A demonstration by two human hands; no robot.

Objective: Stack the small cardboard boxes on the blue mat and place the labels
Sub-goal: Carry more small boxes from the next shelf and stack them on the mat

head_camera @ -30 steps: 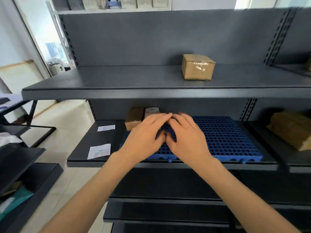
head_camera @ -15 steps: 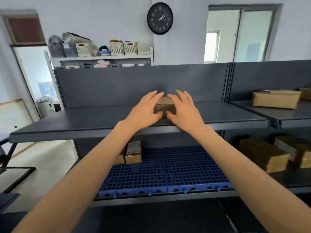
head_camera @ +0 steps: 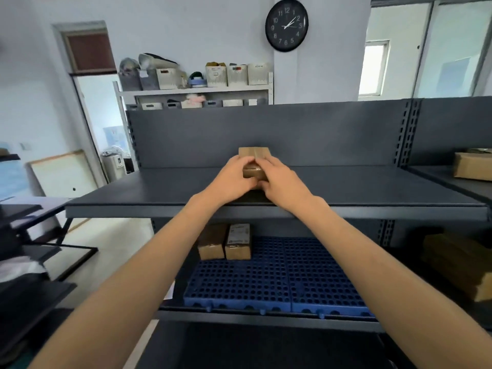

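A small cardboard box (head_camera: 254,162) is over the upper grey shelf (head_camera: 159,193), tilted with its far side raised. My left hand (head_camera: 234,177) grips its left side and my right hand (head_camera: 279,179) grips its right side. On the shelf below lies the blue perforated mat (head_camera: 279,278). Two small cardboard boxes stand side by side at the mat's back left: a plain one (head_camera: 211,243) and one with a label on top (head_camera: 238,242).
Larger cardboard boxes sit on the neighbouring shelves at the right, one up high (head_camera: 472,166) and some lower (head_camera: 463,265). Dark racks (head_camera: 21,262) stand at the left. Beyond the grey back panel (head_camera: 266,134) a white shelf of bins (head_camera: 197,78) lines the wall.
My hands rose from the blue mat to the upper shelf and closed on the small box there. The box has tipped up toward me, and my view lifted.
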